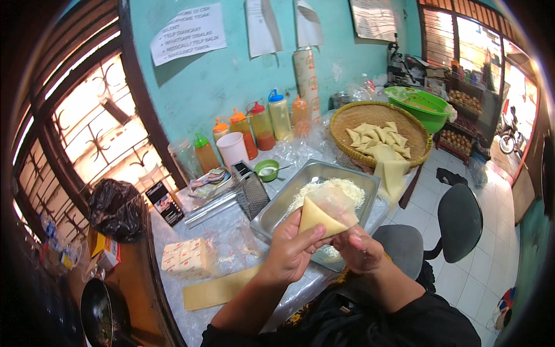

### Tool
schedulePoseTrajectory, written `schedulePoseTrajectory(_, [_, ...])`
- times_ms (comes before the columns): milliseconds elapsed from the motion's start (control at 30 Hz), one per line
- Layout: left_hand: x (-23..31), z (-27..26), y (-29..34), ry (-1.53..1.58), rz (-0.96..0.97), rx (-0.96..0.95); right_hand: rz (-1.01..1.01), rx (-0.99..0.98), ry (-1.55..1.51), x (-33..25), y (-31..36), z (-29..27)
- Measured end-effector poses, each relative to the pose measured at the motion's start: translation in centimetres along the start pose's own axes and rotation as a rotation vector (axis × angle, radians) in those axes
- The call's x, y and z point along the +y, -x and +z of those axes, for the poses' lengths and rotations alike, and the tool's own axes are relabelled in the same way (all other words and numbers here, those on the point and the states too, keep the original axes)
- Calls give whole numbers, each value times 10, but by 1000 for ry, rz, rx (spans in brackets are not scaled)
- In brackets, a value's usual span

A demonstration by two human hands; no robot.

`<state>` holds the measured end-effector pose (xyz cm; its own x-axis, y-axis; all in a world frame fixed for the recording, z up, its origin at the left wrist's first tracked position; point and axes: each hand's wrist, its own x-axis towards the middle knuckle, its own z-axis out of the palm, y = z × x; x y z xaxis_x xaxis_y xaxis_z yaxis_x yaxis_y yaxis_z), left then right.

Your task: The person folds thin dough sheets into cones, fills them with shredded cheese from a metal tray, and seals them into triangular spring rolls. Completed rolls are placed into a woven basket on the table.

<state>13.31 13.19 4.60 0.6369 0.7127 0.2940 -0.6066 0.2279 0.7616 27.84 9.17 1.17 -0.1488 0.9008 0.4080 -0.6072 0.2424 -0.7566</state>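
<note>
wrapper [325, 218]: up over the tray [284, 199] | left hand [293, 246]: thumb and fingers pinched on its left side | right hand [361, 252]: half-curled at the right corner, can't tell if gripping | probably light, floppy, tears easy, so pinch folded edges gently

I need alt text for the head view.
The left hand holds a folded yellow dough sheet, right hand at its edge, above a metal tray of white shreds. Beyond sits a woven basket of folded pieces; a grater is beside the tray.
</note>
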Motion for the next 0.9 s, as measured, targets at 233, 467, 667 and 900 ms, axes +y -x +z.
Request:
schedulePoseTrajectory(233, [-6, 4, 5, -99, -5, -12, -149, 171, -23, -3, 2, 0])
schedulePoseTrajectory(467, [-21, 0, -5, -110, 0, 190, -684, 91, 1514, -12, -2, -16])
schedulePoseTrajectory(667, [0, 4, 3, 36, -138, 16, -589, -23, 1626, -9, -13, -7])
schedulePoseTrajectory(900, [14, -16, -3, 221, -73, 35, -579, -182, 1807, -3, -38, 12])
